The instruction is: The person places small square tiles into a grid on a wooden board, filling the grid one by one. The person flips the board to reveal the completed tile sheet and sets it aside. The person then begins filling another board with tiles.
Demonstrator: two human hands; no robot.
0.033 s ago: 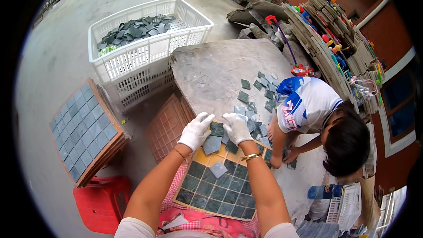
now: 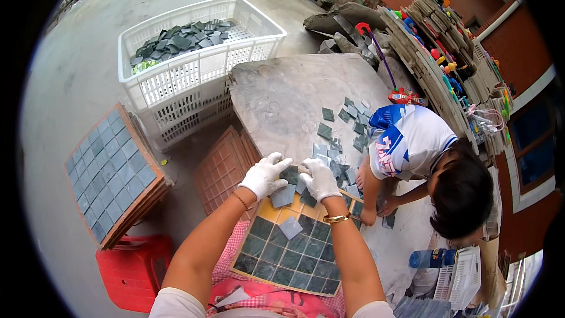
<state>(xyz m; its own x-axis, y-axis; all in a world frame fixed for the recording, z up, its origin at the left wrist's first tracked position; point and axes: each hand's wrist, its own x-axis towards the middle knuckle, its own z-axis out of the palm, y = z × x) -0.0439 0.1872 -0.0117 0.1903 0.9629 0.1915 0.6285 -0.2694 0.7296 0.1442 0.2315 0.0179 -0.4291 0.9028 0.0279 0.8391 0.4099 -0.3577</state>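
1. Grip of the left hand [image 2: 263, 178], white-gloved: thumb and fingers apart, just left of a dark tile [image 2: 289, 173]. Grip of the right hand [image 2: 321, 180], gloved too: fingers bent toward that same tile from its right; whether they touch it, I cannot tell.
2. Grey bench [image 2: 276, 91], stretching out beyond both hands.
3. White slatted crate [image 2: 203, 60], left of the bench, with a heap of dark pieces [image 2: 179, 42] inside.
4. Another person [image 2: 412, 141], bent over at the bench's right side, arms reaching down.
5. Yellow-based tray [image 2: 266, 211], below the hands, its nearer rows filled with dark squares [image 2: 273, 252].
6. Red stool [image 2: 126, 280], lower left.
7. Loose tiles [image 2: 325, 130], scattered on the bench beyond the tray.
8. Grey tile [image 2: 283, 196], just below the left hand; a paler tile [image 2: 290, 227] lies askew over the filled rows.
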